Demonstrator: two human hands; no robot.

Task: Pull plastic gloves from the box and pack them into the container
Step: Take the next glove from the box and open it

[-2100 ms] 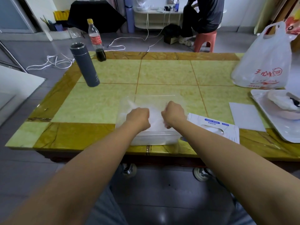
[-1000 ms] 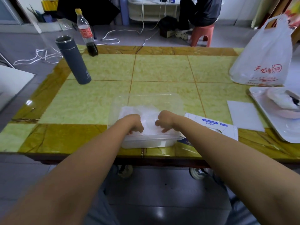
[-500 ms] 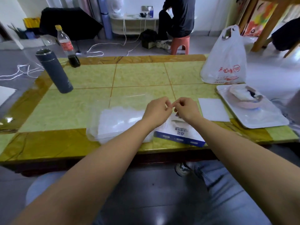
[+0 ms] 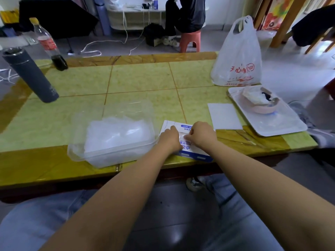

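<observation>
A clear plastic container (image 4: 78,154) sits at the table's near edge, holding a pile of thin translucent gloves (image 4: 116,132). To its right lies the flat white-and-blue glove box (image 4: 196,154). My left hand (image 4: 169,138) and my right hand (image 4: 202,134) rest side by side on top of the box, fingers curled down at its opening. Both pinch at something clear there; how much glove is pulled out is hidden by the hands.
A grey flask (image 4: 30,74) and a cola bottle (image 4: 49,45) stand at the far left. A white plastic bag (image 4: 237,58), a white tray (image 4: 282,125) with a pink bowl, and a white sheet (image 4: 224,115) occupy the right. A person sits on a stool (image 4: 190,40) beyond the table.
Both hands left the container, where they pressed gloves down, moved right, and lowered onto the glove box. The view turned right.
</observation>
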